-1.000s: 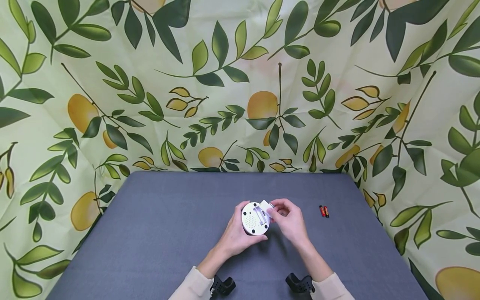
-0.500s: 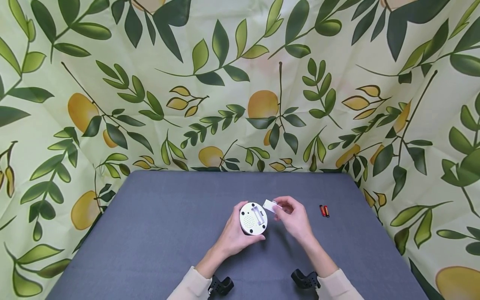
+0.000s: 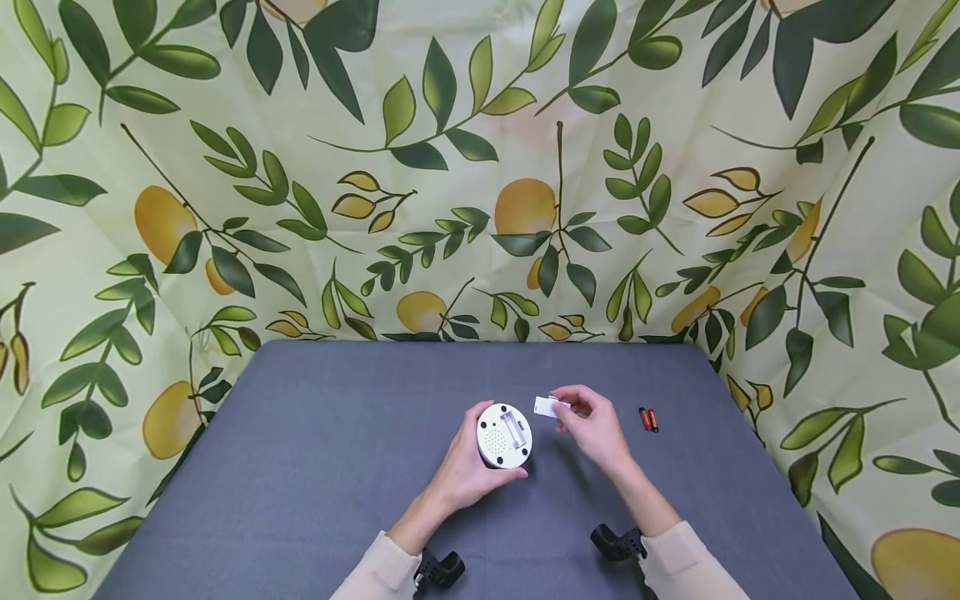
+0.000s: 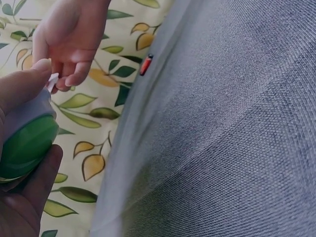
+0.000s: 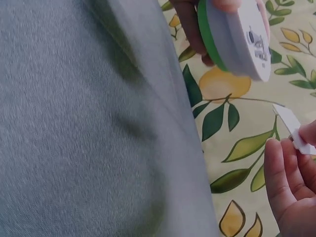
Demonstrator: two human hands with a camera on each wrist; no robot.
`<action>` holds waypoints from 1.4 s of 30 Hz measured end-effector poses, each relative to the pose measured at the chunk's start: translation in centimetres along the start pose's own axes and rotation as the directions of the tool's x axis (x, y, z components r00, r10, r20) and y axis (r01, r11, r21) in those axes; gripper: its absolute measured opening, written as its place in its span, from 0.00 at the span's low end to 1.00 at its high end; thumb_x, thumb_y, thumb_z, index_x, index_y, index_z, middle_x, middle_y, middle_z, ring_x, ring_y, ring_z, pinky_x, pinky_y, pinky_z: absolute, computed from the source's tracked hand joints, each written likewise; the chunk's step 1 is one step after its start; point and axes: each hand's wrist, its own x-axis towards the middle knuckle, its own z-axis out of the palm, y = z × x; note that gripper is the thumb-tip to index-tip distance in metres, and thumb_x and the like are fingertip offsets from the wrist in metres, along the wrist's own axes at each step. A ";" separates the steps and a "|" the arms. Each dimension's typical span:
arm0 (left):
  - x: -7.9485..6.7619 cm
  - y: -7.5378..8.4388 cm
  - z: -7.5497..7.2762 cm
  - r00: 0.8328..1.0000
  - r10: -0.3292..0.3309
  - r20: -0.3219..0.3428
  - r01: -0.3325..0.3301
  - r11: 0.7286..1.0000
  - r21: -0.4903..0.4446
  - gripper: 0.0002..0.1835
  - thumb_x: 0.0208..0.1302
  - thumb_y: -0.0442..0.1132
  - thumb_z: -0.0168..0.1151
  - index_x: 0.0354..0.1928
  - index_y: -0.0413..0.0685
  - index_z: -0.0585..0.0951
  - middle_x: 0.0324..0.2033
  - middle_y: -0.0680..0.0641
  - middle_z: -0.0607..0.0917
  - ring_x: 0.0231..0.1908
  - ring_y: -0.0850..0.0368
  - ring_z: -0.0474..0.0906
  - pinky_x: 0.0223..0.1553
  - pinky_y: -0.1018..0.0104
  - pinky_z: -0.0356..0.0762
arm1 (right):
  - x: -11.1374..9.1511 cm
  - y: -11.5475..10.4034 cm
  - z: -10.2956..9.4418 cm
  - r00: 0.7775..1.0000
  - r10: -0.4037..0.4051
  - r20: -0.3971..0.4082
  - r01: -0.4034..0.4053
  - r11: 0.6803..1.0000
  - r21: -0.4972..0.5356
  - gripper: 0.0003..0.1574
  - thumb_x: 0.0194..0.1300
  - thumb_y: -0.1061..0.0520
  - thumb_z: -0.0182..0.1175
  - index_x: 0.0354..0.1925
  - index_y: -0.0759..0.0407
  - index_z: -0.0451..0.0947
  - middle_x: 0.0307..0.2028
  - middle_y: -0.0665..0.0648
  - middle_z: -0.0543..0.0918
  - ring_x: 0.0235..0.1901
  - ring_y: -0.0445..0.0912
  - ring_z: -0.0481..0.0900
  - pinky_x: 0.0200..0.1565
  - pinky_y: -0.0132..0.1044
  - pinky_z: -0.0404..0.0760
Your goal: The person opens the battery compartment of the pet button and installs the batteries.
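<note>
My left hand (image 3: 467,473) holds a round white device (image 3: 491,446) with its underside up. That underside shows dark round feet, speaker holes and an uncovered battery compartment (image 3: 514,430) with no batteries in it. The device's other side is green (image 4: 32,145) in the left wrist view. Just right of it, my right hand (image 3: 597,433) pinches a small white battery cover (image 3: 545,407) between thumb and fingers. In the right wrist view the cover (image 5: 288,122) is apart from the device (image 5: 234,42).
Two red-and-black batteries (image 3: 652,420) lie side by side on the grey cloth-covered table (image 3: 337,433), right of my right hand. A leaf-and-fruit patterned curtain (image 3: 465,250) rises behind the table and at both sides. Black wrist mounts (image 3: 441,570) sit at the sleeves.
The battery cover has come away from the device in my right hand, moving right and slightly up. The device has shifted a little left in my left hand.
</note>
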 end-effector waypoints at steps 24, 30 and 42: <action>-0.4 0.0 0.0 0.999 -0.020 0.025 0.020 1.000 -0.011 0.58 0.35 0.56 0.80 0.68 0.54 0.57 0.57 0.54 0.73 0.54 0.57 0.70 0.55 0.57 0.67 | 2.7 4.5 -1.8 0.991 0.123 0.051 -0.118 0.988 -0.097 0.10 0.61 0.64 0.62 0.43 0.64 0.79 0.31 0.60 0.78 0.28 0.61 0.77 0.28 0.47 0.81; -0.3 0.1 0.0 1.000 -0.018 0.023 0.018 0.999 -0.028 0.58 0.34 0.55 0.81 0.68 0.51 0.58 0.56 0.55 0.73 0.54 0.57 0.71 0.55 0.56 0.68 | 3.0 5.7 -2.2 0.985 0.161 0.056 -0.153 0.980 -0.124 0.11 0.62 0.64 0.62 0.44 0.66 0.79 0.30 0.59 0.78 0.29 0.55 0.77 0.27 0.43 0.80; -0.2 0.0 0.0 1.000 -0.003 0.027 0.003 1.000 -0.020 0.57 0.36 0.57 0.79 0.68 0.54 0.57 0.56 0.54 0.73 0.54 0.57 0.71 0.54 0.58 0.68 | 3.2 7.4 -2.2 0.990 0.124 0.071 -0.102 0.959 -0.263 0.08 0.59 0.65 0.63 0.39 0.63 0.81 0.25 0.55 0.77 0.23 0.44 0.73 0.24 0.33 0.72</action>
